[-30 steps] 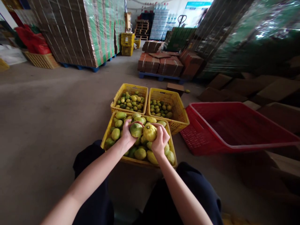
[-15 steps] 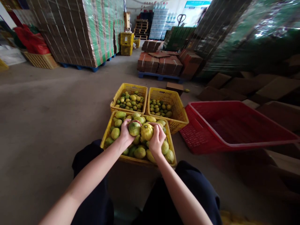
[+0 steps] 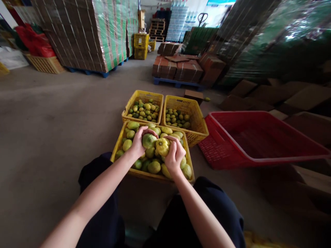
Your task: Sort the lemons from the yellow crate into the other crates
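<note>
Just over the near yellow crate (image 3: 119,140), my left hand (image 3: 139,140) is closed round a green lemon (image 3: 149,141). Beside it, my right hand (image 3: 176,151) grips a yellow, knobbly lemon (image 3: 162,147) with its stem end facing me. The two fruits are held close together. Below them the crate is filled with green-yellow lemons (image 3: 154,167), some hidden by my hands and forearms.
Two more yellow crates, a left one (image 3: 125,113) and a right one (image 3: 199,120), hold smaller lemons behind the near crate. A large red basket (image 3: 214,151) stands at the right, near flattened cardboard (image 3: 305,96). Farther back are wrapped carton stacks (image 3: 77,38) and a loaded blue pallet (image 3: 178,83).
Both hands still hold the same two lemons. The right hand has shifted slightly rightward, and the left hand's grip has changed a little. The view has tilted slightly.
</note>
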`<state>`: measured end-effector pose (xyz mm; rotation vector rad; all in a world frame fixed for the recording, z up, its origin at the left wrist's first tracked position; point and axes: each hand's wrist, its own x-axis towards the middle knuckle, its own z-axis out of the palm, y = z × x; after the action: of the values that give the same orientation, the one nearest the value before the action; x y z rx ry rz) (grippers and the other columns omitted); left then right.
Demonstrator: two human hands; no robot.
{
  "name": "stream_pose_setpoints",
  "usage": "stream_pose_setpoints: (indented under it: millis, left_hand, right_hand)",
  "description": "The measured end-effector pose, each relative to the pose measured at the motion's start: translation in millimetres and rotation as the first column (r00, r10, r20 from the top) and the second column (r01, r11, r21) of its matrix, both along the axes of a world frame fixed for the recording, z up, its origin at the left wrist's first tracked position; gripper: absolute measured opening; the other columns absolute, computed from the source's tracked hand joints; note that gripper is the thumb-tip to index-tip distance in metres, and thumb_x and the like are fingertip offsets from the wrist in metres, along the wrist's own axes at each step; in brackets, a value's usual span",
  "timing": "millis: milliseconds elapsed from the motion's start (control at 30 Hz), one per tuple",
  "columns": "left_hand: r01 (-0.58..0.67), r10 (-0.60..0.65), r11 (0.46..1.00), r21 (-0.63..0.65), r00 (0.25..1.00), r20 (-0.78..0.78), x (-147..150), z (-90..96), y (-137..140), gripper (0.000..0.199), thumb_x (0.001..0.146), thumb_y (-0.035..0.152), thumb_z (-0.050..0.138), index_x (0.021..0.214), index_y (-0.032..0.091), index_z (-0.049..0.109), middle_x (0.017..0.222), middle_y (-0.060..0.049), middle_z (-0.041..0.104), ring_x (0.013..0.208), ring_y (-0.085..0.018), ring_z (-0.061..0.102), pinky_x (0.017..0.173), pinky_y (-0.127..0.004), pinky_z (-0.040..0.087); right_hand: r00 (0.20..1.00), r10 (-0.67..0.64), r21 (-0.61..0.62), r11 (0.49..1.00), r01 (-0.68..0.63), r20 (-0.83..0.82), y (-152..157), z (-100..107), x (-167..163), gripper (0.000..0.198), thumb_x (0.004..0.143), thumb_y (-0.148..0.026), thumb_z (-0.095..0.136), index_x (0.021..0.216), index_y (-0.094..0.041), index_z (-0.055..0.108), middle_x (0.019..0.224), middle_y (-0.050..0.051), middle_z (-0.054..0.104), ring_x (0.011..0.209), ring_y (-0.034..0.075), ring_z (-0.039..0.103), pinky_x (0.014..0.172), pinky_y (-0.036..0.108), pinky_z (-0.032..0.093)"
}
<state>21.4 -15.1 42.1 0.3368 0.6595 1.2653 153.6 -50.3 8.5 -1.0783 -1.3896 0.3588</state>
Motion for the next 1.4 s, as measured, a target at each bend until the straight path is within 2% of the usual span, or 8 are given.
stream_pose_setpoints:
  millis: [267,433,600,767,867,1000,1167,1400]
  left_hand:
    - [-0.002,-0.001,0.997,-0.077,0.999,-0.034,-1,10.2,-9,0.032,0.084,0.023,0.047,0.057,0.017,0.063,0.064,-0.007,0.069,0.072,-0.020,0.069,0.067,-0.025,0.052]
    - [-0.115,0.122,0.955,-0.273,0.993,0.009,-2,-0.6,-10,0.025,0.085,0.028,0.049,0.069,0.016,0.065,0.068,-0.007,0.070,0.073,-0.022,0.069,0.069,-0.030,0.055]
    - [-0.119,0.130,0.943,-0.311,0.991,0.014,0,-7.4,-8,0.017,0.085,0.031,0.056,0.087,0.017,0.066,0.077,-0.006,0.072,0.080,-0.022,0.070,0.072,-0.032,0.057]
    - [-0.052,0.069,0.946,-0.320,0.997,0.041,5,-14.0,0,0.023,0.091,0.039,0.052,0.091,0.020,0.066,0.080,-0.008,0.072,0.088,-0.025,0.069,0.073,-0.035,0.058]
    - [-0.085,0.105,0.919,-0.386,0.994,0.032,9,-18.1,5,0.026,0.095,0.037,0.044,0.088,0.020,0.063,0.077,-0.008,0.070,0.088,-0.025,0.069,0.071,-0.036,0.058]
    - [-0.081,0.098,0.917,-0.389,0.995,0.022,13,-13.6,6,0.028,0.093,0.042,0.047,0.086,0.020,0.062,0.072,-0.006,0.067,0.085,-0.025,0.068,0.069,-0.034,0.057]
    - [-0.137,0.135,0.925,-0.356,0.990,-0.029,15,-6.8,7,0.019,0.089,0.039,0.057,0.088,0.021,0.062,0.072,-0.002,0.066,0.081,-0.021,0.067,0.070,-0.030,0.056]
    - [-0.204,0.200,0.894,-0.398,0.978,-0.051,11,-14.3,11,0.019,0.093,0.036,0.051,0.085,0.021,0.060,0.079,-0.003,0.067,0.081,-0.020,0.063,0.065,-0.029,0.055]
  right_hand:
    - [0.999,0.032,-0.044,0.999,-0.033,-0.020,-6,0,2,0.033,0.095,-0.034,0.038,0.093,-0.024,0.069,0.090,0.003,0.069,0.084,0.021,0.062,0.081,0.035,0.047]
    - [0.967,0.058,-0.267,0.955,-0.126,-0.246,2,3,-7,0.034,0.096,-0.039,0.039,0.090,-0.023,0.068,0.094,0.002,0.068,0.094,0.019,0.061,0.087,0.033,0.047]
    - [0.814,-0.034,-0.478,0.823,-0.307,-0.580,11,-1,-16,0.027,0.075,-0.041,0.071,0.095,-0.025,0.060,0.085,-0.003,0.067,0.083,0.018,0.063,0.073,0.029,0.052]
    - [0.616,-0.092,-0.479,0.720,-0.502,-0.783,18,9,-17,0.028,0.070,-0.038,0.075,0.084,-0.024,0.055,0.068,-0.004,0.062,0.064,0.018,0.063,0.057,0.032,0.055]
    - [0.545,-0.156,-0.497,0.662,-0.561,-0.823,25,11,-12,0.022,0.071,-0.041,0.070,0.079,-0.024,0.058,0.064,-0.001,0.063,0.061,0.021,0.063,0.053,0.037,0.057]
    - [0.502,-0.210,-0.506,0.640,-0.578,-0.839,32,5,-4,0.019,0.072,-0.043,0.065,0.079,-0.026,0.061,0.066,0.002,0.066,0.061,0.023,0.064,0.054,0.041,0.058]
    - [0.393,-0.449,-0.597,0.583,-0.551,-0.802,35,-6,3,0.020,0.080,-0.044,0.052,0.081,-0.026,0.059,0.067,-0.001,0.066,0.061,0.020,0.065,0.052,0.036,0.057]
    - [0.403,-0.375,-0.548,0.635,-0.545,-0.835,32,-2,1,0.030,0.079,-0.055,0.056,0.087,-0.026,0.059,0.070,-0.001,0.068,0.060,0.020,0.066,0.051,0.035,0.056]
